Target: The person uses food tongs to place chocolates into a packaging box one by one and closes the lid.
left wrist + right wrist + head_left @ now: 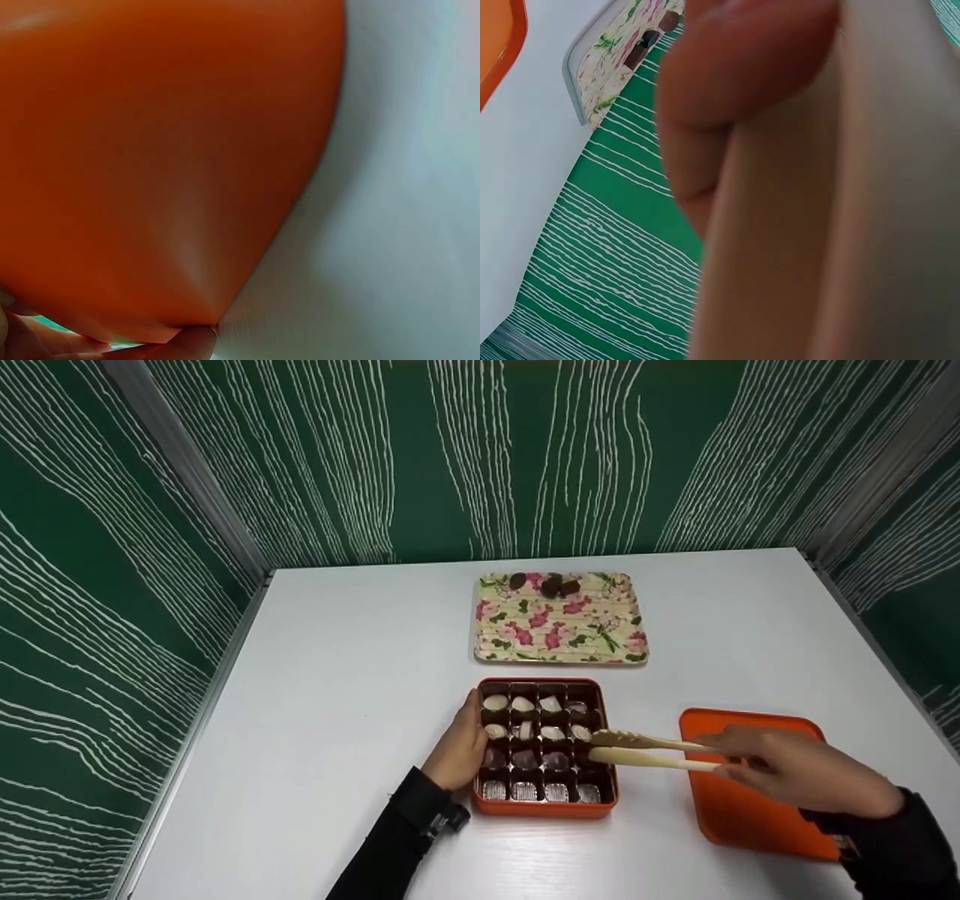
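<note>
An orange-rimmed box [546, 810] with a divided tray of chocolates stands on the table. White chocolates [496, 703] sit in its far two rows and dark ones [556, 760] in the row below; the nearest row shows silvery bottoms. My left hand [459, 746] holds the box's left side, its fingertips against the orange wall in the left wrist view. My right hand [799, 769] grips a pair of pale tongs [660, 765]. The tong tips are slightly apart over the box's right column; whether anything is between them I cannot tell.
Behind the box lies a flowered tray [525, 649] with several dark chocolates [551, 586] at its far edge. An orange lid [742, 817] rests on the white table [337, 675], under my right hand. Green walls with white lines [420, 457] enclose the table.
</note>
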### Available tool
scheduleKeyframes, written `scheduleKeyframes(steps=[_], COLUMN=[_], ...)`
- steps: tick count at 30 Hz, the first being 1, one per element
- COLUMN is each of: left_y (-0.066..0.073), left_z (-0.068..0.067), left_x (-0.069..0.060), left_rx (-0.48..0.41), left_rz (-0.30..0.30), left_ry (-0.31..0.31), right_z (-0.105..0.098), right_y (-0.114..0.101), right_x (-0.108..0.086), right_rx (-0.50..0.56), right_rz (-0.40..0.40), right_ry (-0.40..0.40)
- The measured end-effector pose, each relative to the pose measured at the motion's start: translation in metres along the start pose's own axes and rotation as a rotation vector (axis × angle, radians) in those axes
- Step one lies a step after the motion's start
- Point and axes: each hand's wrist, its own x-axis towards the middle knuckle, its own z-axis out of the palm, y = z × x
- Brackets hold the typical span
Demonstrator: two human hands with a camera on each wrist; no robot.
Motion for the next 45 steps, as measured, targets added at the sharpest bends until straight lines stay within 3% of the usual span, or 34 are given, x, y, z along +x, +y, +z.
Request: scheduleKeyframes(steps=[6, 10, 14, 19, 29, 33, 39, 45], left_y=[0.0, 0.0, -0.001, 0.0, 0.0, -0.002, -0.003, -0.001], left_z=[-0.001, -0.002, -0.001, 0.0, 0.0, -0.001, -0.002, -0.001], left_x=[-0.001, -0.001, 0.0, 0.0, 0.0, -0.001, -0.001, -0.001], left_rx=[-0.009, -0.01, 0.002, -0.006, -0.01, 0.004, 0.027, 0.025], left_rz=[0.023, 0.024, 0.021, -0.006, -0.024, 0.013, 0.055, 0.037], left_ry=[-0.012, -0.014, -0.008, -0.013, -0.014, -0.017, -0.006, -0.002], right_z=[-0.003, -0.008, -0.014, -0.021, -0.024, -0.023, -0.021, -0.017], right_y=[0.002, 0.004, 0.009, 0.023, 0.044, 0.045, 0.043, 0.036], right_x=[0.008, 0.021, 0.046, 0.085, 0.15, 0.173, 0.194, 0.211], right_rx=[-0.02, -0.021, -0.016, -0.03, -0.021, -0.03, -0.033, -0.044], right_rz=[-0.041, -0.092, -0.084, -0.01, 0.155, 0.24, 0.309, 0.361], right_ry=[0.059, 0.164, 0.281, 0.349, 0.315, 0.309, 0.269, 0.275])
